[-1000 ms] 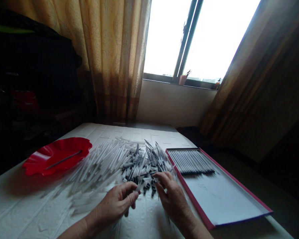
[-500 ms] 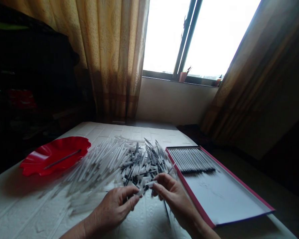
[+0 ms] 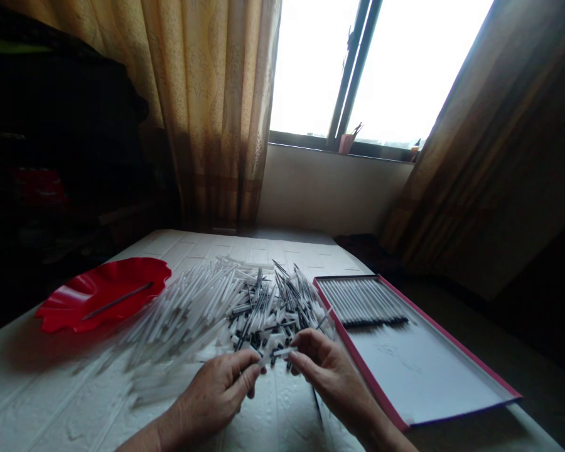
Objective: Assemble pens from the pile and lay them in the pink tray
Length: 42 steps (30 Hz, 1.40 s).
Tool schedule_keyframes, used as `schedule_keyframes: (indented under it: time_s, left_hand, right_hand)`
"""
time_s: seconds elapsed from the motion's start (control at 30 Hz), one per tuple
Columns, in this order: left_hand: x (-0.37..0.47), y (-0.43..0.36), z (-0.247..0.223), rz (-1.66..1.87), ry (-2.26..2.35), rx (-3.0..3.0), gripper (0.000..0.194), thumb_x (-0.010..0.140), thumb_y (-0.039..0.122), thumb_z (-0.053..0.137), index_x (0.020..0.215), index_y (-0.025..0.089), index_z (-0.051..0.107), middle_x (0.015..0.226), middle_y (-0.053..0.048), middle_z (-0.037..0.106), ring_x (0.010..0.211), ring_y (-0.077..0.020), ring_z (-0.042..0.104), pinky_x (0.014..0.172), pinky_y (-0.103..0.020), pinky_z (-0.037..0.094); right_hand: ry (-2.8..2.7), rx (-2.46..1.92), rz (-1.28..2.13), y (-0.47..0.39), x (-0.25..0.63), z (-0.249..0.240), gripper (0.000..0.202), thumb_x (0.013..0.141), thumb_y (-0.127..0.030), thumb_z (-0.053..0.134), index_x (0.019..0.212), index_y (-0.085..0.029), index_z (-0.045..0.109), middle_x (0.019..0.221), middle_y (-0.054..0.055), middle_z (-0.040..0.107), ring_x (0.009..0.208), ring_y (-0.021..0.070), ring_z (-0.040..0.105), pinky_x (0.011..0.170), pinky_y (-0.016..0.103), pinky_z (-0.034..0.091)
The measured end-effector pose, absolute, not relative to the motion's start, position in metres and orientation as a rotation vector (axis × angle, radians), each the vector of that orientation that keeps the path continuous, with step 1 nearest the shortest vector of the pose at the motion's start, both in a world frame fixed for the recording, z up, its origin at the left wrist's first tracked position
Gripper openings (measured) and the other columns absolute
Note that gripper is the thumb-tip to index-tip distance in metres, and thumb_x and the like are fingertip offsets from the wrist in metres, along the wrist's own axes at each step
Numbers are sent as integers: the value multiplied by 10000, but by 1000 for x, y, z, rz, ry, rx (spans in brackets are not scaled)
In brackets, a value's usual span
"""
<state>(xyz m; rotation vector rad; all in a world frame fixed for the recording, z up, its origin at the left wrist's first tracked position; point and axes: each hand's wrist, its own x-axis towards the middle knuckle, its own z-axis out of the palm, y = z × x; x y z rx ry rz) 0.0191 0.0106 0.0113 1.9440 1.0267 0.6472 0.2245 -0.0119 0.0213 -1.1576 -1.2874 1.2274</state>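
My left hand [image 3: 221, 386] pinches a small translucent piece [image 3: 262, 360] between thumb and forefinger, over the table's near middle. Close to its right, my right hand [image 3: 327, 376] grips a short whitish cap [image 3: 282, 353] between thumb and fingertips. A small gap separates the two pieces. Beyond both hands lies a heap of black refills and small caps [image 3: 263, 314]. Many clear pen tubes [image 3: 188, 301] are spread to the left of that heap. At right, a shallow red-edged box [image 3: 419, 364] holds a row of pens [image 3: 367, 301] with black ends at its far end.
A red wavy-edged plate [image 3: 70, 295] with one dark pen or refill on it stands at the left of the white table [image 3: 23, 389]. Behind the table are curtains, a wall and a window, with a small reddish cup [image 3: 346, 143] on the sill.
The piece in my right hand has moved slightly away from the piece in my left, and a gap now shows between them. Both hands stay in nearly the same place.
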Motion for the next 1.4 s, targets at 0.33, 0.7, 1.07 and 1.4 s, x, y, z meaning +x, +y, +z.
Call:
schedule_keyframes:
  time_s: [0.33, 0.7, 1.07, 1.4]
  left_hand:
    - [14, 19, 22, 1106, 983, 1103, 377, 789, 499, 713, 951, 205, 543, 945, -89, 759, 744, -210, 712, 596, -273, 521]
    - [13, 21, 21, 1237, 992, 932, 378, 762, 439, 767, 961, 202, 550, 986, -93, 772, 799, -245, 750, 662, -328, 576]
    - [20, 17, 24, 1268, 1020, 893, 536, 626, 513, 833, 975, 213, 559, 1016, -59, 744, 752, -205, 725, 657, -306, 565]
    - [12, 18, 29, 1142, 1007, 1083, 372, 625, 476, 839, 796, 190, 673, 698, -9, 699, 724, -213, 701, 622, -278, 535]
  right_hand:
    - [-1169, -1217, 1348, -13, 225, 23, 459, 647, -512, 800, 928, -153, 745, 671, 19, 661, 575, 117, 546, 507, 216, 345]
    - [-1160, -1173, 1430, -15, 215, 17, 415, 652, -522, 785, 841, -157, 731, 766, 49, 715, 579, 115, 578, 484, 197, 329]
    - [-1115, -1175, 1368, -12, 207, 5, 531, 602, -616, 781, 843, -148, 705, 750, 69, 720, 527, 123, 593, 436, 191, 321]
    - [-1071, -1170, 1335, -7, 214, 1, 529, 595, -593, 788, 861, -144, 696, 709, 44, 695, 507, 107, 558, 437, 191, 300]
